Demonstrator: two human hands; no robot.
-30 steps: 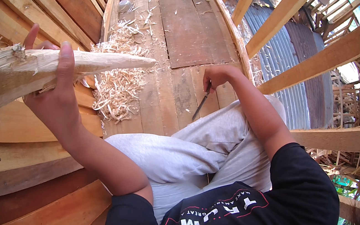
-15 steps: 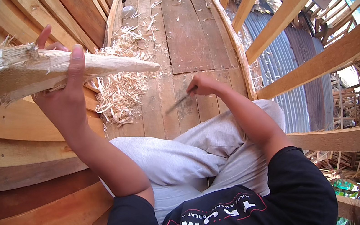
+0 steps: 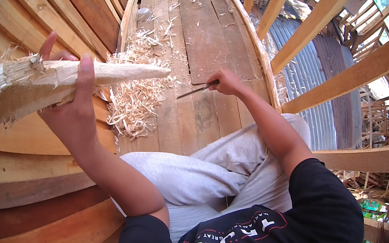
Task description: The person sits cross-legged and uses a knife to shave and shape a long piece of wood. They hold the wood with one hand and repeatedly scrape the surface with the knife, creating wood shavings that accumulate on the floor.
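Observation:
A long pale piece of wood (image 3: 6,93), rough and splintered toward the left and tapering to a point on the right, is held up at the left. My left hand (image 3: 72,89) grips it from below, thumb on the near face and fingers behind. In my right hand (image 3: 224,83) is a knife (image 3: 195,91) with a thin dark blade pointing left over the floor. The fist is closed around its handle, which is mostly hidden. Blade and wood are well apart.
Curled wood shavings (image 3: 135,105) are heaped on the plank floor (image 3: 206,115) below the wood's tip. A small clear cup-like object (image 3: 143,14) lies farther off. Board walling (image 3: 33,144) rises at left; a slatted railing (image 3: 343,83) stands at right. My crossed legs (image 3: 221,167) are in front.
The knife has swung from slanting down-left to nearly level, and my right hand has shifted slightly right and up. The wood stays in my left hand with little movement.

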